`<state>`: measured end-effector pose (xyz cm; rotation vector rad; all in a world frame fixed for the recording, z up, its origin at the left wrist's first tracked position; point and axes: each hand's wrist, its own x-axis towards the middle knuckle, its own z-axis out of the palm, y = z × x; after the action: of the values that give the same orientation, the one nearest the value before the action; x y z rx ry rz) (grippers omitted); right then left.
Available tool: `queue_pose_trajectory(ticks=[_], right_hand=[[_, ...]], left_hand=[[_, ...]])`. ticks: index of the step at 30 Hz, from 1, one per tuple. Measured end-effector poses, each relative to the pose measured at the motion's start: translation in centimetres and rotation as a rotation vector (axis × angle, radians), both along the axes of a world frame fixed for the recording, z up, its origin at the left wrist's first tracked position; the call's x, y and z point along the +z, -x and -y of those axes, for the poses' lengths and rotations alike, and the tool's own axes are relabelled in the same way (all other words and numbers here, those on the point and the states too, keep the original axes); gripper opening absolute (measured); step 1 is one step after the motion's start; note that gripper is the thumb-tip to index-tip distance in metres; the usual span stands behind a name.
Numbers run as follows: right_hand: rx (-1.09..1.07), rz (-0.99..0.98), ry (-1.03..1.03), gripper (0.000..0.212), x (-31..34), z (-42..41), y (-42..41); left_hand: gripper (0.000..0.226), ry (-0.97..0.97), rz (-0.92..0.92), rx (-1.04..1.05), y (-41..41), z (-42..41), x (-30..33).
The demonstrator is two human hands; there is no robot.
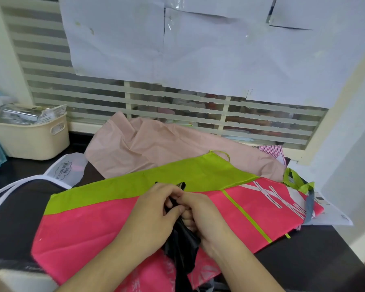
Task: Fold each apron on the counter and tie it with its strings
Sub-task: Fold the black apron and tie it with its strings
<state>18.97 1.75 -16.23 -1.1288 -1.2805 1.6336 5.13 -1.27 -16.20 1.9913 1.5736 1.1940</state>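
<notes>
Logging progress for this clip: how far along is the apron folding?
Done: no tied apron visible. In hand: left hand and right hand grip a bunched black apron and its strings. Left: the pink-and-green apron, the pale pink apron and the dark white-trimmed apron lie unfolded.

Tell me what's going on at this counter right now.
A person is working a small black fabric bundle with both hands, over a pink and lime-green apron spread flat on the dark counter. The left hand and right hand meet at the bundle's top, pinching its thin black strings, apparently tying it. A crumpled pale pink apron lies behind, unfolded, and a cream plastic basket stands at far left.
</notes>
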Motion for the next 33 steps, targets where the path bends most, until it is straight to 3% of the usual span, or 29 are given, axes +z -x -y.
queue_pose_trajectory(ticks=[5, 14, 23, 29, 33], right_hand=[[0.032, -0.086, -0.003, 0.028, -0.6, -0.7, -1.0], [-0.021, -0.217, -0.371, 0.028, -1.6, -2.1, -1.9], [-0.003, -0.477, -0.393, 0.019, -3.4, -3.5, -1.7], [-0.136, -0.282, -0.512, 0.025, -4.1, -3.6, -1.6], [-0.204, -0.229, -0.584, 0.028, -4.5, -3.7, -1.7]], left_hand=[[0.021, 0.059, 0.022, 0.091, 0.2, -0.9, -0.1], [0.013, 0.120, 0.342, 0.149, -1.1, -1.7, 0.7], [0.027, 0.222, 0.172, 0.110, -0.8, -3.1, 0.9], [0.028, 0.276, 0.133, -0.051, -0.7, -3.0, 1.3], [0.033, 0.252, 0.068, -0.037, -1.2, -2.5, 1.2]])
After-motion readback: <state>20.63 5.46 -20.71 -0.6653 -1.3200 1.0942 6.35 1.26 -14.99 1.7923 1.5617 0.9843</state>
